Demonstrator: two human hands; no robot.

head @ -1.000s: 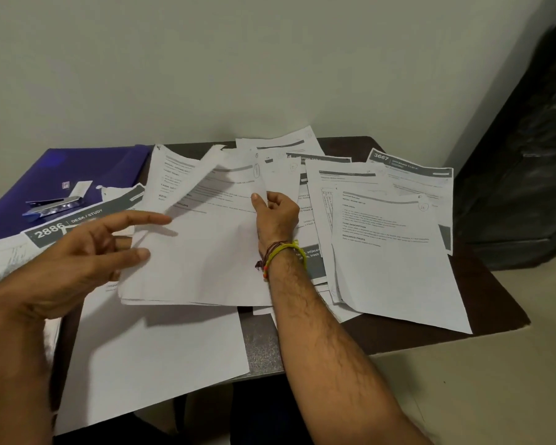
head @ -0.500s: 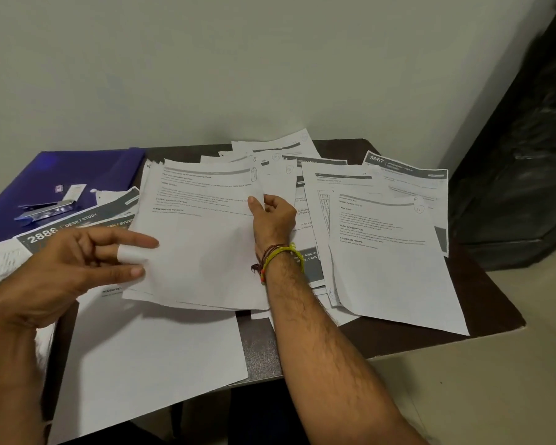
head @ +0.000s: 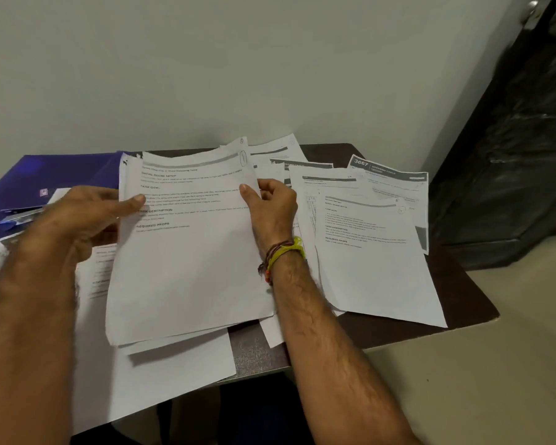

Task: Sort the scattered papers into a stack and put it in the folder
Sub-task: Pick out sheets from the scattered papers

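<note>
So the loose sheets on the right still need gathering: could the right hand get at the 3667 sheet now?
Probably not yet. The right hand is pinching the stack, so it isn't free. The way itself looks open: the 3667 sheet lies beyond it with only flat papers between.

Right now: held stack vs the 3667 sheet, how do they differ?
The held stack is gripped by the left hand and right hand; the 3667 sheet lies untouched. The held stack shows fully; the 3667 sheet is partly covered, with a dark header. Both are printed white paper.
</note>
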